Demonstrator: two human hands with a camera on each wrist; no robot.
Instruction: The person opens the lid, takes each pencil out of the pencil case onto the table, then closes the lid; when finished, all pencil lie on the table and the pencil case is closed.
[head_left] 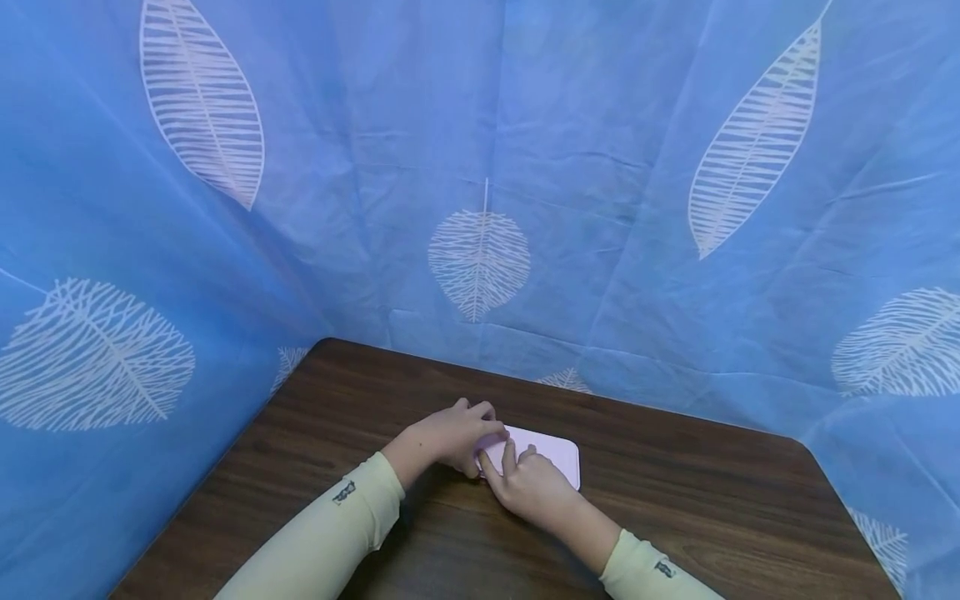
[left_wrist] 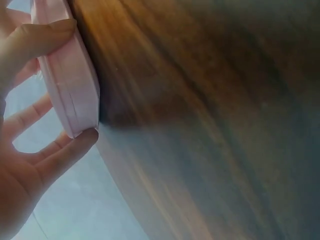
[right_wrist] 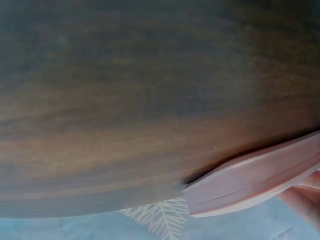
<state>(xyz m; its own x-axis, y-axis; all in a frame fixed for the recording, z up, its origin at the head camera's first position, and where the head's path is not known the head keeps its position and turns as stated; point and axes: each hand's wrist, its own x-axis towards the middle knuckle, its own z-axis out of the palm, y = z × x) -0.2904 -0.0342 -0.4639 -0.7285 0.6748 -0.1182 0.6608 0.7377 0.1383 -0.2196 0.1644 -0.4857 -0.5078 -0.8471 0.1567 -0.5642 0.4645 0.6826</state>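
A flat pale-pink case [head_left: 556, 455] with rounded corners lies on the dark wooden table [head_left: 675, 483]. A thin seam runs along its side wall, seen on the case [left_wrist: 72, 85] in the left wrist view and on the case [right_wrist: 245, 180] in the right wrist view. My left hand [head_left: 453, 435] grips the left end, thumb on the near side and fingers round the far corner. From the near side my right hand [head_left: 534, 487] lies over the case, thumb and forefinger stretched toward that same end. Its other fingers are partly hidden.
Blue curtains [head_left: 600, 208] with white leaf prints hang behind and to the left and right of the table. The table's far edge runs a short way beyond the case. Pale yellow-green sleeves cover both forearms.
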